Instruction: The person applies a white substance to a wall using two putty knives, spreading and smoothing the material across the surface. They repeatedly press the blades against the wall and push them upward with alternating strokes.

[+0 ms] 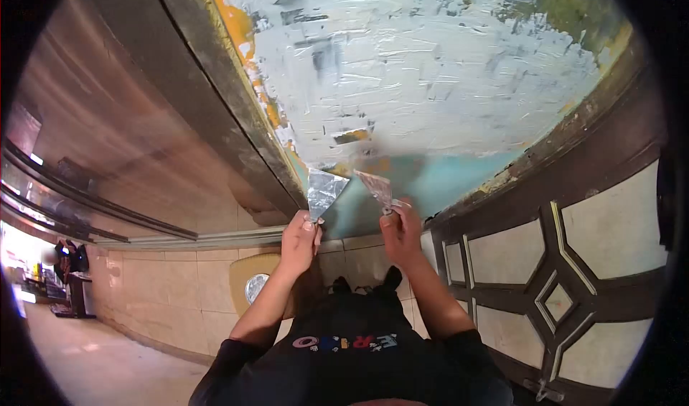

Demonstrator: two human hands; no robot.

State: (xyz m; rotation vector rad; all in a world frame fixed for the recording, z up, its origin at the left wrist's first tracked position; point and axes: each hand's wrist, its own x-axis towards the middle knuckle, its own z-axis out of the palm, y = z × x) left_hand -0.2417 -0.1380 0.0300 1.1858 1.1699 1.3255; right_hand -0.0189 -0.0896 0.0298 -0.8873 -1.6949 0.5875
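Left hand [297, 241]: fingers closed round the handle of a scraper [327, 192]. Right hand [403, 232]: fingers gripping a second scraper [377, 186]. Blades just beside each other, near the white coat's [430, 83] lower edge; wall contact cannot be told. Step, judged: between spreading strokes, blades being dressed. Next stroke calls for one blade laid nearly flat, pressed evenly.

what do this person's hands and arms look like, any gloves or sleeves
The left hand and right hand wear no gloves, and the forearms are bare. Black sleeves end near the elbows, part of a black shirt with colourful lettering.
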